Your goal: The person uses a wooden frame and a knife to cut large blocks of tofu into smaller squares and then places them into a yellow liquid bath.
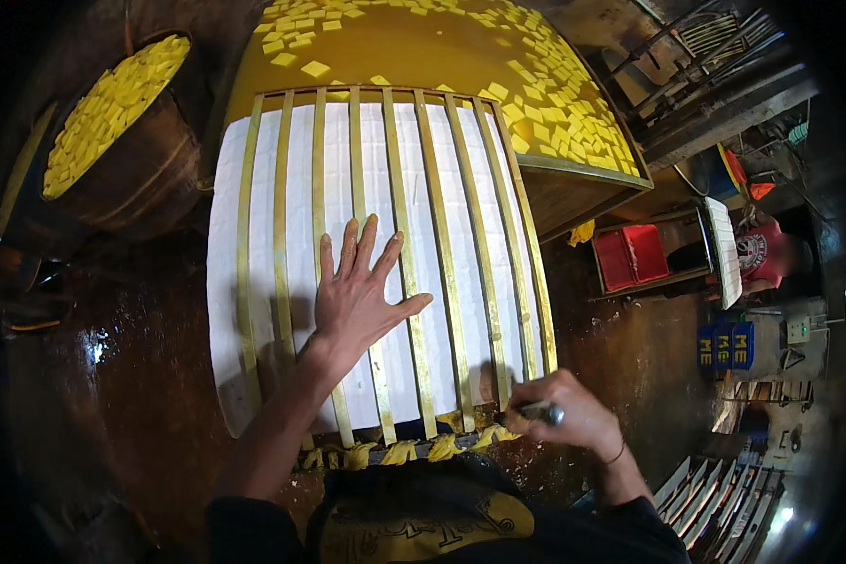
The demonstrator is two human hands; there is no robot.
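Note:
Before me lies a broad white slab of what looks like tofu (412, 197), faintly marked with a grid. A frame of yellow-stained slats (443, 211) rests over it. My left hand (358, 282) is spread flat over the middle slats, fingers apart, holding nothing. At the near right corner my right hand (564, 409) is closed around a tool handle with a rounded metal end (551, 413). The rest of that tool is hidden by the fist. Yellow cloth strips (402, 451) are wound around the near bar, close to my body.
Beyond the slab, a vat of yellow liquid (395, 42) holds many floating yellow squares. A large barrel (141, 158) heaped with yellow pieces stands left. At right are a red crate (631, 257) and a person (761, 250) beside a white tray (720, 252). The floor (155, 395) looks wet.

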